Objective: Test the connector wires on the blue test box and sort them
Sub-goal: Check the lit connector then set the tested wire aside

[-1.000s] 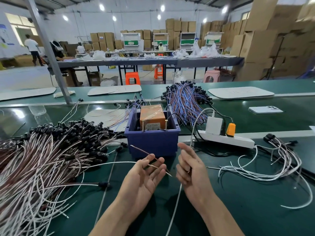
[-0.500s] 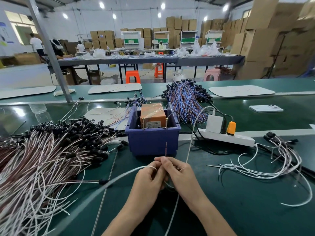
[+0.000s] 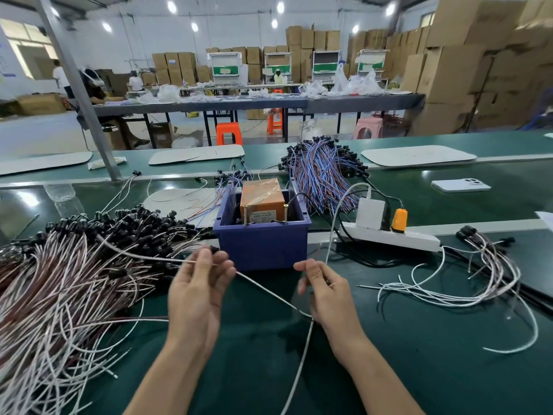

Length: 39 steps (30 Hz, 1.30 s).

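Where the white cable (image 3: 299,366) crosses the near edge of the green table (image 3: 419,369), it passes right under the right hand (image 3: 329,298). We judge this the first hazard: a snag there could drag the power strip (image 3: 389,238).

The left hand (image 3: 197,295) pinches one connector wire (image 3: 269,292) between thumb and fingertips. The wire slants rightward to the heel of the right hand, whose fingers are curled. We cannot tell whether they grip it.

To the left, the large pile (image 3: 74,265) touches the left hand's side. A pull could lift neighbouring wires with it. To the right lies a small sorted group (image 3: 463,289), well apart.

Just beyond the hands stands the blue test box (image 3: 263,247) with two upright screws (image 3: 245,215) at its near rim. If the bare ends miss them, we would expect a false reading and a wrong sort.

Farther off lies a blue-and-red bundle (image 3: 323,172).
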### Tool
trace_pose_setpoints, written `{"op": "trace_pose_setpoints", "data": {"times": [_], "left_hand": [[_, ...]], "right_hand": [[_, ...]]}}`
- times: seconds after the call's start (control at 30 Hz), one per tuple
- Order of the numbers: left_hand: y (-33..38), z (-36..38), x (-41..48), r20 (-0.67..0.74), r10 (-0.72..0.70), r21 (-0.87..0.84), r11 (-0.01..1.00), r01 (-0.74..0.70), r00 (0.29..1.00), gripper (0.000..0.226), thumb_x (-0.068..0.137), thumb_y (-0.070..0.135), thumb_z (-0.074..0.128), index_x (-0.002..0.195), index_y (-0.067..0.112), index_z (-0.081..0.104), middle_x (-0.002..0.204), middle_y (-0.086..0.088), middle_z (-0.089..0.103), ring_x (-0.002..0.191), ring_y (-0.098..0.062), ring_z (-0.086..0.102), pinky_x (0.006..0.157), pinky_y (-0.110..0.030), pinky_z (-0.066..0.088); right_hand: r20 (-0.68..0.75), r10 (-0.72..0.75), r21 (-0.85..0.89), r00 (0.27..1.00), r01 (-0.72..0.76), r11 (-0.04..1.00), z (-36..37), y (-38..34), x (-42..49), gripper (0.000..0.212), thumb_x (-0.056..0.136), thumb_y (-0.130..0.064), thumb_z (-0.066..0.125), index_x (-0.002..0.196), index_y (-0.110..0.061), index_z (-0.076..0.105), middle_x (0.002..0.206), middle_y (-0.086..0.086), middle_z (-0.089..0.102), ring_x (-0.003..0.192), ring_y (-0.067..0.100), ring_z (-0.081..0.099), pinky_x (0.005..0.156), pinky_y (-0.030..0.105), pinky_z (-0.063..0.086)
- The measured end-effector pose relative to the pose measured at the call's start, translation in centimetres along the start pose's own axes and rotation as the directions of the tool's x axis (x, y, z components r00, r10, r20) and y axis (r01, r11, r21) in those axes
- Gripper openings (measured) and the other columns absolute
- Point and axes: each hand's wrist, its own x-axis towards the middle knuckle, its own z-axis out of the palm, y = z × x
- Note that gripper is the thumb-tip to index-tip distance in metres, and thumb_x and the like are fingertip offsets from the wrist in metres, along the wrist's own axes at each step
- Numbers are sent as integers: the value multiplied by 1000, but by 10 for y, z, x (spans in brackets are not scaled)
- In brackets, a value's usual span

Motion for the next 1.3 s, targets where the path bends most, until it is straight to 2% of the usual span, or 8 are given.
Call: {"op": "trace_pose_setpoints", "data": {"times": [0.1, 0.23, 0.37, 0.47, 0.7, 0.83, 1.03, 1.3], "left_hand": [[9, -10, 10, -90, 92, -12, 996, -94, 992, 15, 107, 14, 46, 108, 18, 59, 83, 1, 74, 72, -8, 69, 71, -20, 58], [11, -23, 17, -227, 324, 335, 912, -238, 919, 22, 109, 18, 38, 119, 23, 58, 76, 10, 61, 52, 0, 49, 50, -15, 45], [-1, -25, 12, -28, 463, 635, 693, -342, 886, 27, 108, 27, 42, 134, 25, 49, 72, 7, 53, 54, -4, 41, 54, -20, 39], [-16, -20, 3, 69, 471, 721, 585, -371, 879, 12, 106, 30, 47, 117, 30, 47, 64, 11, 55, 50, -8, 41, 56, -36, 40], [-26, -15, 2, 146, 576, 805, 404, -435, 804, 10, 102, 44, 44, 97, 35, 43, 59, 15, 60, 51, -8, 53, 53, -36, 36], [-31, -5, 15, 257, 655, 809, 256, -529, 711, 7, 101, 39, 44, 100, 32, 44, 84, 21, 52, 80, -12, 51, 81, -32, 39], [-43, -2, 33, 308, 650, 730, 306, -610, 695, 8, 98, 24, 54, 95, 17, 50, 126, -4, 41, 120, -1, 37, 99, -20, 36], [-43, 0, 37, 342, 636, 718, 299, -629, 692, 10, 93, 23, 54, 90, 14, 52, 125, -10, 49, 118, 11, 41, 93, -1, 29]], "right_hand": [[5, 9, 6, 1000, -9, 1000, 0, 2, 0, 31, 103, -42, 49, 90, -36, 76, 56, -8, 47, 42, 5, 28, 40, 15, 26], [-9, -21, -14, 1000, 21, 1000, -2, 2, -3, 27, 102, -41, 52, 99, -32, 77, 55, -8, 38, 45, 4, 28, 42, 15, 26], [-80, -38, -22, 996, 36, 999, -2, -1, -5, 21, 100, -40, 57, 113, -26, 64, 56, -10, 43, 47, 2, 34, 44, 15, 31], [-140, -57, -66, 989, 48, 997, -1, -2, -9, 22, 99, -45, 55, 104, -23, 56, 69, -2, 51, 49, 2, 39, 46, 16, 36], [-227, -231, -181, 946, 192, 965, 6, 4, -3, 18, 106, -33, 47, 90, -41, 50, 69, -13, 56, 54, 4, 42, 53, 22, 39], [-264, -390, -328, 882, 298, 897, 18, 4, 10, 14, 106, -34, 46, 93, -38, 46, 75, -23, 60, 57, 2, 50, 52, 19, 40], [-246, -470, -443, 847, 333, 832, 29, 11, 28, 9, 105, -43, 44, 99, -36, 46, 71, -17, 59, 53, 11, 49, 49, 29, 37], [-179, -520, -485, 835, 384, 785, 32, 13, 35, 5, 105, -42, 41, 104, -40, 45, 62, -20, 56, 46, 9, 44, 45, 18, 29]]}}
